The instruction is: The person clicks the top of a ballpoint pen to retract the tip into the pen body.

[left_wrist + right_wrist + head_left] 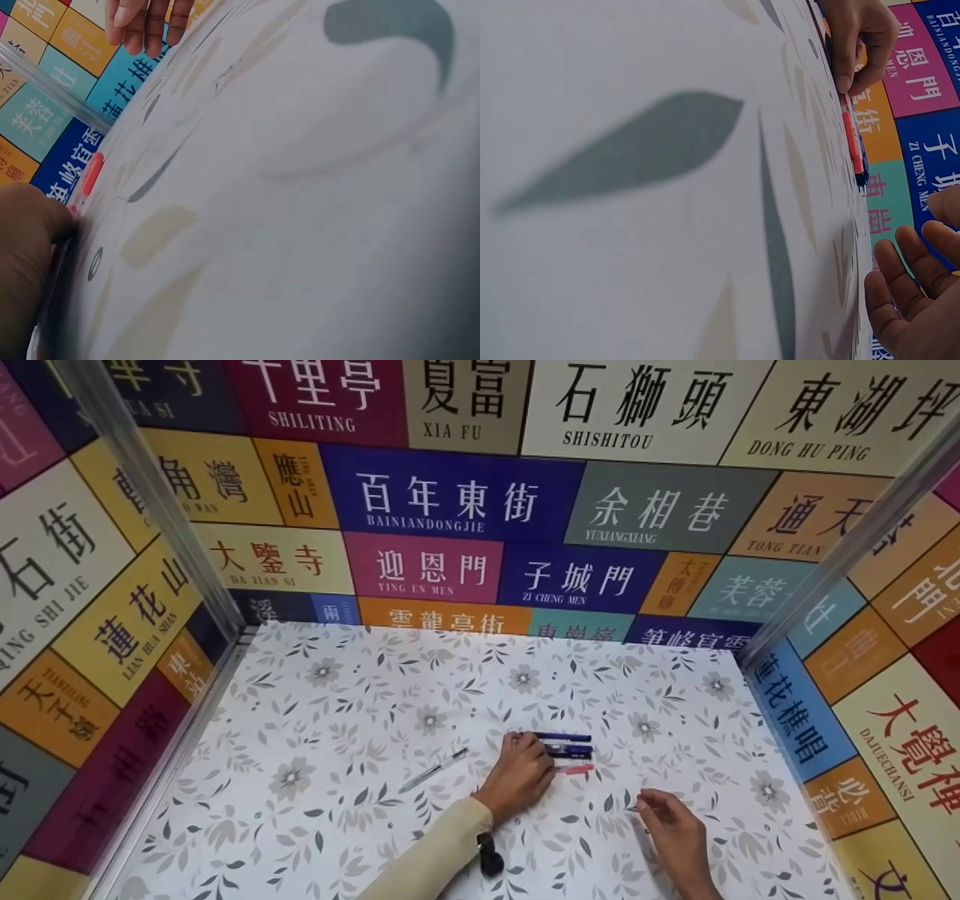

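Cream sleeve [435,851], black wrist camera [491,861]

We've got a back wall [457,540], left wall [124,697] & right wall [896,660], all multicol blocks w/ Chinese chars + Latin caps. Grey posts [161,502] stand in the corners btwn them; below, we see a white tabletop [247,817] w/ grey floral print.

Left grip [26,251] apparently pinching red pen [93,174], right grip [156,26] well apart

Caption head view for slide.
Left grip at grouped pens, right grip empty, lone pen lying apart on floral tabletop.
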The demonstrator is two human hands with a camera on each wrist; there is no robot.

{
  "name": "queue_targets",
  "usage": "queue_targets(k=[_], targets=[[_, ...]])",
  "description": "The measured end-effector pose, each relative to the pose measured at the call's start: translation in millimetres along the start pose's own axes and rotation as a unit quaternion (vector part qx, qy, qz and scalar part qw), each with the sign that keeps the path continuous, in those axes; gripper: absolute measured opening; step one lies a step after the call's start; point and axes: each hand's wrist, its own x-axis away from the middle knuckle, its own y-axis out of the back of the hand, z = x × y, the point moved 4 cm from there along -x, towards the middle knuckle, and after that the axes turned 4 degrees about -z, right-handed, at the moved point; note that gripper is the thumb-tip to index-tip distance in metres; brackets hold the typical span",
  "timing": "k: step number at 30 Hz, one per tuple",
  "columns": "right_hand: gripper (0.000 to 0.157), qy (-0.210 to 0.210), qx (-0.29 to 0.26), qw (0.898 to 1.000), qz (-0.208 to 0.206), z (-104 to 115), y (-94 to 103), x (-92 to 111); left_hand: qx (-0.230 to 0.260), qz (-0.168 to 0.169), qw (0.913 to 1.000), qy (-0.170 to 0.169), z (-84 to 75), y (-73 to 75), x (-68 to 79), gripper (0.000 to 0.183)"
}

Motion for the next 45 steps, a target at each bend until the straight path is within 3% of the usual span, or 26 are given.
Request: queue_targets(k=[7,13,19,24,39,45], targets=[[0.018,0.018,-0.019,1.000,-0.009,31,0.5,7,0.026,-0.005,0.9996,0.011,-3.1,9.8,1.3,0.015],[0.018,-0.005,0.013,1.000,0.000,14,-0.4,2,0.063,-0.011,0.9975,0.030,-0.7,23.5,3.4,0.013],[0.020,-0.019,0.016,1.000,0.018,1,1.4,-2,0.087,-0.040,0.9947,0.037,4.7,32.7,9.5,0.011],[0.018,-0.030,0.003,0.999,0.020,3,1.2,-3,0.084,-0.060,0.9943,0.029,7.3,39.2,13.8,0.010],[0.021,-0.050,-0.009,0.998,0.025,13,-1.3,-4,0.081,-0.078,0.9936,0.013,10.0,61.5,18.9,0.012],[0.020,-0.037,-0.028,0.998,0.030,18,-1.8,-2,0.083,-0.065,0.9938,0.035,11.8,67.0,24.1,0.013]])
